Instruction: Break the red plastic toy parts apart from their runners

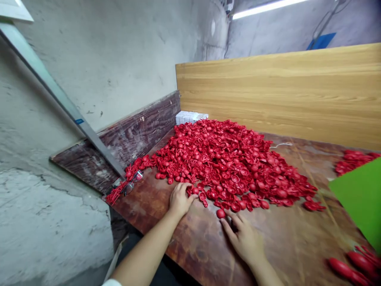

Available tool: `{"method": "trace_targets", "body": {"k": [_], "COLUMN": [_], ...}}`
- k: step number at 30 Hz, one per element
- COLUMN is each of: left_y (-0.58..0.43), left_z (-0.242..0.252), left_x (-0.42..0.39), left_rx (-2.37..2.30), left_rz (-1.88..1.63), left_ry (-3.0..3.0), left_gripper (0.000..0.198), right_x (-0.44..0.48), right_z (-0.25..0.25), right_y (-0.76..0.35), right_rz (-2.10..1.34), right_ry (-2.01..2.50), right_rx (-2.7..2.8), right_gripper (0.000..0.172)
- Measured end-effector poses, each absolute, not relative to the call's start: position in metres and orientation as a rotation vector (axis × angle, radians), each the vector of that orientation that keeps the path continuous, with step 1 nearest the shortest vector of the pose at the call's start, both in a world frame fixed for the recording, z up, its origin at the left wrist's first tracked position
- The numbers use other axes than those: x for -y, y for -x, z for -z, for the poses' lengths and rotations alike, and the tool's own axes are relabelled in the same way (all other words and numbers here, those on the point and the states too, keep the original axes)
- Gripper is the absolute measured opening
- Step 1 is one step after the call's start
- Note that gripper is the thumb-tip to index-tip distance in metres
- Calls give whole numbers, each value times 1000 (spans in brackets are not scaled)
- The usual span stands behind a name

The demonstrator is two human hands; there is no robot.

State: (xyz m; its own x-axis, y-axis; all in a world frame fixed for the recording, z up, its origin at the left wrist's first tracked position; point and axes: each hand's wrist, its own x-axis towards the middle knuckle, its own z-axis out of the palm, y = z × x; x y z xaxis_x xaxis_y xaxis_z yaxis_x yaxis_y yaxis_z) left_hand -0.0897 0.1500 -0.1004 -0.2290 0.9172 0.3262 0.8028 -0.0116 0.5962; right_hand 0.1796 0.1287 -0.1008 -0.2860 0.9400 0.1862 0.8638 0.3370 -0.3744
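Observation:
A large heap of small red plastic parts (226, 163) covers the middle of a brown wooden table (285, 246). My left hand (180, 197) rests at the heap's near edge, fingers curled over a few red pieces. My right hand (242, 235) lies flat on the table with fingers stretched toward one loose red cap (220, 213), fingertips almost touching it. Nothing is held in the right hand.
A light wooden board (279, 91) stands behind the heap, a dark board (125, 139) on the left. White boxes (190, 116) sit in the corner. A green sheet (361, 198) and more red pieces (354, 264) lie at the right. A metal bar (59, 99) leans on the wall.

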Motion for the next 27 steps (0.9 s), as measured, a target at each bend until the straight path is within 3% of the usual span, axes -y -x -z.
{"method": "trace_targets", "body": {"k": [11,16,21,22,25,27], "left_y": [91,90,86,84,71,59], "left_z": [107,104,99,98,93,89], "left_x": [-153,-148,-139,-136,-129,-125], "left_rx": [-2037,-2041,-1997,-1935,-1712,-1598], "left_rz": [-1231,-1434,-1357,-1314,-1142,-1079], "left_ry": [-1562,-1560,-1847,-1892,-1996,-1949], "left_gripper": [31,37,17,16,20,29], "right_x": [-135,-132,-115,-111,-107,-111], "right_z": [115,111,98,97,96,97], "right_y": [-190,-192,-164,-155,-128,-117], "right_rz": [-477,-561,-852,-944,-1214,-1358], "right_ry": [1579,1468,1260,1227,1090,985], "right_rx": [2041,1908,1851,1825,1647,1534], "right_gripper": [40,38,28,31,76,79]}}
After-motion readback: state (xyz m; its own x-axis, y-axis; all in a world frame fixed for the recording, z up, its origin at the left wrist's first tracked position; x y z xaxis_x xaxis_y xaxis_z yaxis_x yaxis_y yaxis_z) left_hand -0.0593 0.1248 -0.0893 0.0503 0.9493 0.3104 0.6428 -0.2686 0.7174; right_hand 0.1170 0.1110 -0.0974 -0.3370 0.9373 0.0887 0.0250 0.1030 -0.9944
